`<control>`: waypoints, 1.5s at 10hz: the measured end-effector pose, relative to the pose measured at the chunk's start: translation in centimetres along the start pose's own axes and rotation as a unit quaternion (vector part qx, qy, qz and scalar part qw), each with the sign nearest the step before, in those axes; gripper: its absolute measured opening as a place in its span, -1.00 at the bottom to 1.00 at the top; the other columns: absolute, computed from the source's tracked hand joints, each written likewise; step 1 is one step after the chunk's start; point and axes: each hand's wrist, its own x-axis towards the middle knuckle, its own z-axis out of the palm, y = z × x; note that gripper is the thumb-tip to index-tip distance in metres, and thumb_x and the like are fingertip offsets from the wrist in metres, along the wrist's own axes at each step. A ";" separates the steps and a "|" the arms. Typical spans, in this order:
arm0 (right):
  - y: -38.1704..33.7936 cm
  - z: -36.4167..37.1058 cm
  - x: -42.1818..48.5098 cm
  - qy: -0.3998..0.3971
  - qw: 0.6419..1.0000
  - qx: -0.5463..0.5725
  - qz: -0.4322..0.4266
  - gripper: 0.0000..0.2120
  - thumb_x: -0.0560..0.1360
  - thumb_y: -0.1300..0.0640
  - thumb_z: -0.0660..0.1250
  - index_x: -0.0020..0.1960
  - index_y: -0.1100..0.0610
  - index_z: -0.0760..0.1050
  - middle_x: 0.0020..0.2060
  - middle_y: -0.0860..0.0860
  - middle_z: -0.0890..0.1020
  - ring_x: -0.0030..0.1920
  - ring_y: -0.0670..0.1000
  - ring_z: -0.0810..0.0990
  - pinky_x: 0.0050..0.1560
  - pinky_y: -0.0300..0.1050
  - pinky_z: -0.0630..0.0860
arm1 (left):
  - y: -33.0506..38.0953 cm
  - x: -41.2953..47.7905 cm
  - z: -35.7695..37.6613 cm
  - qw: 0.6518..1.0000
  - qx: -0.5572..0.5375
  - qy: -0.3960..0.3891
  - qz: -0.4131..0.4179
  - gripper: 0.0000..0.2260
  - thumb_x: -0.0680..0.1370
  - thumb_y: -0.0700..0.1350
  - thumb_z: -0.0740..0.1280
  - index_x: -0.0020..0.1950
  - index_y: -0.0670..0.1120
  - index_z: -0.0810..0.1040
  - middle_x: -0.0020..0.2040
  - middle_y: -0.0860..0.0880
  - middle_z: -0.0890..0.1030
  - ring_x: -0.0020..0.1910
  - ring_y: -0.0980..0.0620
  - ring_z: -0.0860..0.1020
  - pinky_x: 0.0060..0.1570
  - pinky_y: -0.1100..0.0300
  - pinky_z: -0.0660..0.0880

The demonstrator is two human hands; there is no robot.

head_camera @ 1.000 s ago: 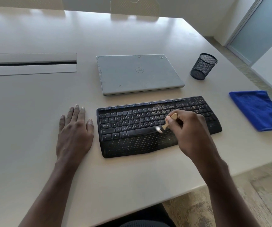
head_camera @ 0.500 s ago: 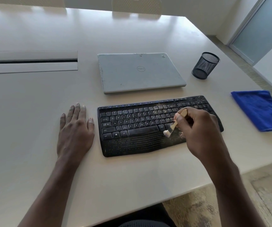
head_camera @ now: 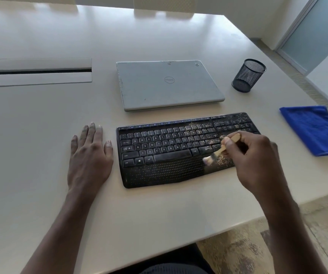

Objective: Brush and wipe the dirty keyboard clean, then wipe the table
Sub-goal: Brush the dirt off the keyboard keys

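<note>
A black keyboard (head_camera: pixel 165 153) lies on the pale table (head_camera: pixel 159 214), with tan crumbs scattered over its right half and palm rest. My right hand (head_camera: pixel 252 157) grips a small wooden-handled brush (head_camera: pixel 221 148); its pale bristles touch the palm rest near the lower right keys. My left hand (head_camera: pixel 89 155) rests flat on the table just left of the keyboard, fingers straight. A folded blue cloth (head_camera: pixel 315 129) lies at the right edge of the table.
A shut grey laptop (head_camera: pixel 167 84) sits behind the keyboard. A black mesh pen cup (head_camera: pixel 248 75) stands to its right. A cable slot with flaps (head_camera: pixel 36 72) runs across the table at the left. The table's near edge drops to patterned carpet at the lower right.
My right hand has moved the brush rightward along the keyboard's lower rows, from near the space bar to the right part of the palm rest. My left hand has stayed put.
</note>
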 end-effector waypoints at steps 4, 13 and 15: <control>0.4 -1.0 -0.6 0.022 0.999 -0.024 0.010 -0.82 0.62 0.06 0.38 -0.12 0.08 0.66 -0.36 -0.06 0.68 -0.25 0.02 0.69 -0.17 -0.05 0.61 | -0.1 0.1 0.1 1.000 0.000 -0.004 0.000 -0.49 0.73 -0.01 0.15 0.66 -0.17 0.26 0.67 -0.16 0.23 0.68 -0.09 0.13 0.66 -0.10 0.00; -3.0 3.2 9.3 -0.019 0.998 0.066 0.012 -0.83 0.63 0.07 0.38 -0.07 0.09 0.68 -0.30 -0.02 0.72 -0.27 -0.04 0.74 -0.07 0.06 0.72 | -0.2 0.0 0.4 1.000 0.007 -0.001 0.003 -0.47 0.70 0.01 0.06 0.65 -0.17 0.29 0.67 -0.15 0.24 0.68 -0.07 0.15 0.66 -0.09 0.01; -4.6 6.0 11.6 -0.104 0.988 0.110 0.002 -0.85 0.62 0.11 0.39 0.00 0.17 0.68 -0.24 0.01 0.74 -0.26 -0.12 0.74 -0.08 -0.14 0.71 | -0.4 0.0 0.7 1.000 0.011 0.001 0.007 -0.40 0.66 0.08 0.00 0.65 -0.16 0.28 0.67 -0.13 0.24 0.68 -0.05 0.14 0.66 -0.10 0.03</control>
